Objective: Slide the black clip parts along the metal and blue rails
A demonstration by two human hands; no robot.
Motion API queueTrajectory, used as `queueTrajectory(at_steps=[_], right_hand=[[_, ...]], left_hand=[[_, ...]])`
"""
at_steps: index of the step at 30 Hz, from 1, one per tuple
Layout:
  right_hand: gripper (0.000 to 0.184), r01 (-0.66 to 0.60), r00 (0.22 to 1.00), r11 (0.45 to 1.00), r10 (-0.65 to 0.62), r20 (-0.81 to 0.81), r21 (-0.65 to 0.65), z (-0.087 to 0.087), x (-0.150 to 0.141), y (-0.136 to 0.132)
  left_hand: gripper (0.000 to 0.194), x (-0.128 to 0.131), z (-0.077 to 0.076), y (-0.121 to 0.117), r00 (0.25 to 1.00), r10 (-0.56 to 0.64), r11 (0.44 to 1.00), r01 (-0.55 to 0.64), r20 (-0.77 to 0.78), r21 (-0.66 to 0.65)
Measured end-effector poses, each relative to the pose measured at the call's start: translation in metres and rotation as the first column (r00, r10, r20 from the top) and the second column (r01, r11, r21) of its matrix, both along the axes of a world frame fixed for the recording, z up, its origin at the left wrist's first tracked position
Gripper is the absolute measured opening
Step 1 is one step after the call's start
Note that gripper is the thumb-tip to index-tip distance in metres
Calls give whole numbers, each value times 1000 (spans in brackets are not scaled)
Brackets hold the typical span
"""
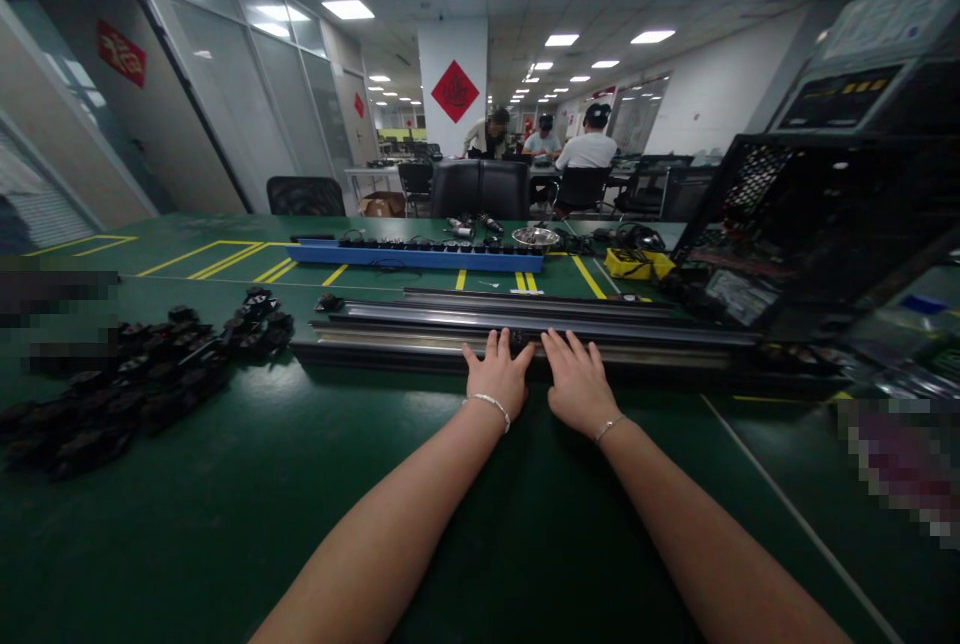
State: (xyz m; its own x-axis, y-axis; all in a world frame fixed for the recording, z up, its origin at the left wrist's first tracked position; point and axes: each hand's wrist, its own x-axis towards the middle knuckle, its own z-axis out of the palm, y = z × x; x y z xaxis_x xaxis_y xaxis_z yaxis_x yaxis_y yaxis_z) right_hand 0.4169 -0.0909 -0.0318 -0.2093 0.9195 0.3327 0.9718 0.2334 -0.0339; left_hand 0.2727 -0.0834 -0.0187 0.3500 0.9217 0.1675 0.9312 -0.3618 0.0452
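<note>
Several long dark metal rails (390, 336) lie side by side across the green table. My left hand (498, 372) rests on the nearest rail with its fingers spread. Close beside it, my right hand (577, 379) lies on the same rail, its fingers stretched out. Between the fingertips sits a small black part (517, 336), mostly covered, so I cannot tell what it is. Neither hand wraps round anything.
A pile of black plastic parts (150, 374) lies on the left. Behind the rails stand a long blue tray (420, 258), a round metal dish (535, 237) and a yellow box (639, 264). An open black computer case (810, 214) rises at the right. People (589, 139) work farther back.
</note>
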Motion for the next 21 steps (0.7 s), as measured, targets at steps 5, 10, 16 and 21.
queueTrajectory(at_steps=[5,10,16,21], right_hand=[[72,34,998,999,-32,60,-37,3,-2,-1],[73,46,996,998,-42,77,-43,2,-1,0],[74,50,996,997,-45,76,-58,2,-1,1],[74,52,996,997,-48,73,-63,3,-2,1]], left_hand=[[57,-3,2,0,1000,8,1000,-8,-8,17],[57,-14,2,2,1000,17,999,-16,-15,46],[57,-27,4,2,999,30,997,-27,-38,66],[56,-37,6,2,998,42,997,-39,-46,68]])
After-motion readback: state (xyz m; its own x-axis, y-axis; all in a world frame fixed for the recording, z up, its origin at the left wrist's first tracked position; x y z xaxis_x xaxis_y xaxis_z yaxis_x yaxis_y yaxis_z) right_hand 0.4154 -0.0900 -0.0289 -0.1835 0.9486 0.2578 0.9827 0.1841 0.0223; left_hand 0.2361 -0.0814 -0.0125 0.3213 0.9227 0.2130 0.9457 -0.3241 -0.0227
